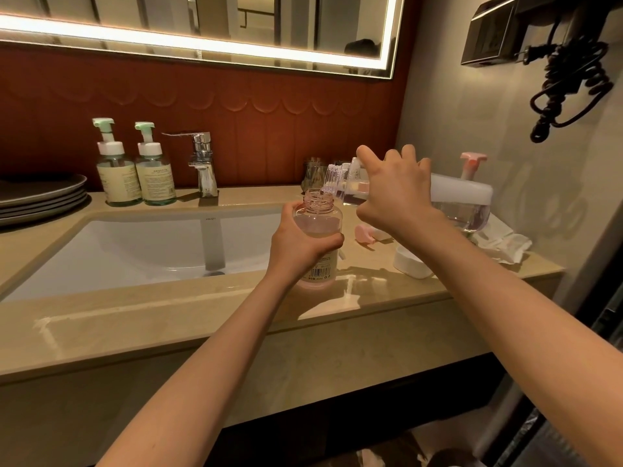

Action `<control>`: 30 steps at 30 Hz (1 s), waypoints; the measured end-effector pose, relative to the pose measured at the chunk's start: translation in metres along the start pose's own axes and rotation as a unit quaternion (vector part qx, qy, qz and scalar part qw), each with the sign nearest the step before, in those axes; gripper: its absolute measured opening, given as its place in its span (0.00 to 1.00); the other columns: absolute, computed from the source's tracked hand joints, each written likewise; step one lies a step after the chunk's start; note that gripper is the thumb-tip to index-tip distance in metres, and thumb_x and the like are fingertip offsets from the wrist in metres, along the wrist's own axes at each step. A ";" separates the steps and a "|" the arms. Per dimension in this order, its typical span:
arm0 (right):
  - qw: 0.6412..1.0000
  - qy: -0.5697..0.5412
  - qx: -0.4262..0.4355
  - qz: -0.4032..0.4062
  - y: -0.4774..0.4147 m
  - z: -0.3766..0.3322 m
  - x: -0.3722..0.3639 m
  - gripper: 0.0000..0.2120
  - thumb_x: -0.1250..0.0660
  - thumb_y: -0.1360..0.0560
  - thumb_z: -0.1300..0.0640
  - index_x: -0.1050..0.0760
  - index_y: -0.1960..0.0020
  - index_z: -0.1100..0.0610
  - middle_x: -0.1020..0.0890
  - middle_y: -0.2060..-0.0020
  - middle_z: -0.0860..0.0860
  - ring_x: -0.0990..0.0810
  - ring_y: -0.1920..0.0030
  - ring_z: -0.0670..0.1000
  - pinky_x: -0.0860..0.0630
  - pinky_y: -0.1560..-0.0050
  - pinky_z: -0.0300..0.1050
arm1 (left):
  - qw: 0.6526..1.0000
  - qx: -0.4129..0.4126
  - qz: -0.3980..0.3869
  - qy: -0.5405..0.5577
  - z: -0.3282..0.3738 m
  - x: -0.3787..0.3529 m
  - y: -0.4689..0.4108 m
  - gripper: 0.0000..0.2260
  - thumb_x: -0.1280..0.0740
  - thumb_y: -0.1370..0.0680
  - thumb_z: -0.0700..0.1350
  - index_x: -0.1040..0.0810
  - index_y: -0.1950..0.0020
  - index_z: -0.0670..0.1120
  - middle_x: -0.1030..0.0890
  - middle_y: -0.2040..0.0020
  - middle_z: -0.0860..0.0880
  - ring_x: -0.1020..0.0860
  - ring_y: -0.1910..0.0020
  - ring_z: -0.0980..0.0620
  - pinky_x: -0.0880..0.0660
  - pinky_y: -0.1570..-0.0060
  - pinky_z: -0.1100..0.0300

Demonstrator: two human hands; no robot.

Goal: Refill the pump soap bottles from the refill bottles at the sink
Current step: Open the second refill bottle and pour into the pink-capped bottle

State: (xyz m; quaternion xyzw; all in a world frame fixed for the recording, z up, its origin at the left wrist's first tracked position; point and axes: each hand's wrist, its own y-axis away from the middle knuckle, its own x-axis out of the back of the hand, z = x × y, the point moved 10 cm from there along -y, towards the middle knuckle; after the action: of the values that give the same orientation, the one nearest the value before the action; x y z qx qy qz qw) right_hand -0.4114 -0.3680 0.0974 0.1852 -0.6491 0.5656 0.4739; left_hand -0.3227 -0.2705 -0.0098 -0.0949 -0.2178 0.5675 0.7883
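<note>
The tabletop (188, 318) runs the width of the view, with the sink (141, 247) sunk into its left half and a tap (202, 163) behind it at the back edge. At the far left edge sits a stack of grey plates (40, 197). Beside them, against the back edge, stand two green pump bottles (135, 173), pumps screwed on; whether they have been filled cannot be told.

Just right of the sink, near the front edge, the left hand (300, 244) is clenched around the pink pump bottle (318, 230), which stands open on the tabletop. The right hand (394, 190) grips the clear refill bottle (451, 200), tipped almost level with its mouth directly above the open neck. The pink bottle looks largely unfilled, so this pour is probably early or midway.

Toward the right edge, a white cap (409, 261) and a pink pump head (365, 232) lie on the tabletop, and another pink pump (472, 163) stands behind the refill bottle.

Left to do, as I judge: finish pouring, screw the pump back, cap the refill bottle.
</note>
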 end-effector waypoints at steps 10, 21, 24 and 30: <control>1.000 0.004 0.001 0.000 0.001 -0.001 0.002 0.31 0.33 0.30 0.57 0.41 0.31 0.51 0.28 0.43 0.58 0.35 0.38 0.59 0.37 0.39 0.55 | 1.000 -0.003 -0.002 0.005 0.001 0.001 0.002 0.34 0.24 0.33 0.46 0.38 0.32 0.50 0.30 0.46 0.54 0.30 0.48 0.54 0.31 0.54 0.63; 1.000 -0.001 0.004 0.002 0.001 -0.001 0.002 0.30 0.33 0.30 0.58 0.41 0.31 0.51 0.28 0.44 0.58 0.35 0.38 0.59 0.37 0.40 0.55 | 1.000 -0.002 0.001 0.000 0.002 0.002 0.002 0.34 0.24 0.33 0.46 0.38 0.32 0.50 0.30 0.46 0.54 0.30 0.47 0.54 0.30 0.53 0.62; 1.000 0.000 0.004 0.002 0.002 -0.002 0.003 0.30 0.33 0.30 0.58 0.41 0.31 0.51 0.28 0.43 0.59 0.35 0.38 0.59 0.37 0.39 0.54 | 1.000 -0.003 0.002 -0.003 0.003 0.002 0.002 0.34 0.24 0.33 0.47 0.38 0.33 0.50 0.30 0.46 0.54 0.30 0.48 0.54 0.30 0.53 0.62; 1.000 -0.001 0.003 0.002 0.002 -0.002 0.003 0.31 0.33 0.30 0.58 0.41 0.30 0.51 0.28 0.43 0.59 0.35 0.38 0.59 0.37 0.39 0.55 | 1.000 -0.004 -0.003 0.000 0.003 0.001 0.003 0.34 0.24 0.33 0.46 0.38 0.32 0.50 0.29 0.43 0.52 0.30 0.47 0.54 0.31 0.53 0.62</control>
State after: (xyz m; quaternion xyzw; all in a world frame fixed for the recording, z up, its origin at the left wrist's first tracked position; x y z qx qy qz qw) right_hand -0.4136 -0.3646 0.0985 0.1862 -0.6481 0.5681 0.4717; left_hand -0.3259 -0.2688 -0.0081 -0.0968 -0.2204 0.5644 0.7897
